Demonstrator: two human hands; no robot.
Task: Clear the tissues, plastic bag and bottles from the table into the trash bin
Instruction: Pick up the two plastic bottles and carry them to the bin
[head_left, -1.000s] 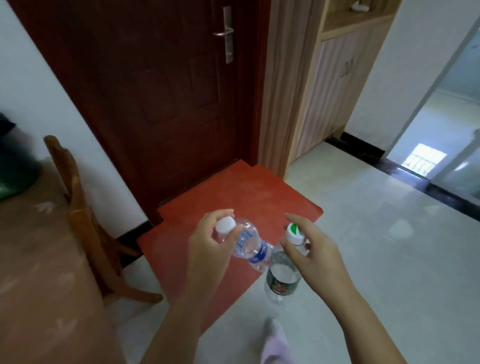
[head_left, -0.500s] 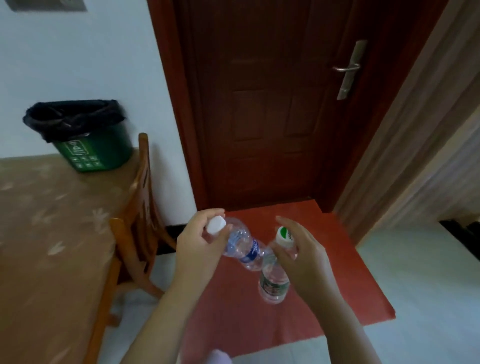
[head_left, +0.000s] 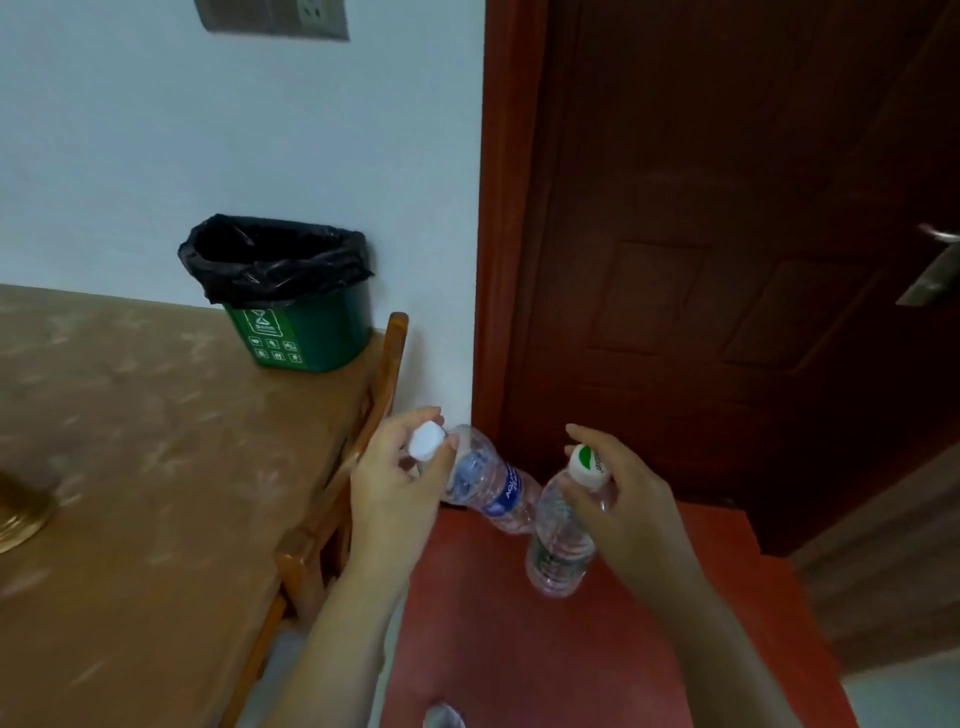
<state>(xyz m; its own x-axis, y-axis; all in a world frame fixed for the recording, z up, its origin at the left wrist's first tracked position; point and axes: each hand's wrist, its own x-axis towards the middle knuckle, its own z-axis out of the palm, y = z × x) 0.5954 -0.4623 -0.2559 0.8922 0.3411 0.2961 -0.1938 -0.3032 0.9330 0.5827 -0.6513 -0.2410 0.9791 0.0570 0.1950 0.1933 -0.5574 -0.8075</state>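
My left hand (head_left: 397, 480) grips the neck of a clear bottle with a white cap and blue label (head_left: 491, 486), which tilts down to the right. My right hand (head_left: 621, 506) holds a second clear bottle with a green-and-white cap (head_left: 558, 540) by its top, hanging nearly upright. Both bottles are in the air over the red mat, their bodies touching. A green trash bin (head_left: 306, 332) lined with a black bag stands on the far right corner of the brown table (head_left: 130, 467), up and left of my hands.
A wooden chair (head_left: 358, 457) is tucked against the table's right edge, between my left hand and the table. A dark red door (head_left: 727, 234) stands ahead on the right, a red floor mat (head_left: 571, 649) lies below. A golden object (head_left: 21, 512) sits at the table's left edge.
The view has swung left, bringing the table and green bin closer to the centre. Both hands keep the same hold on their bottles.
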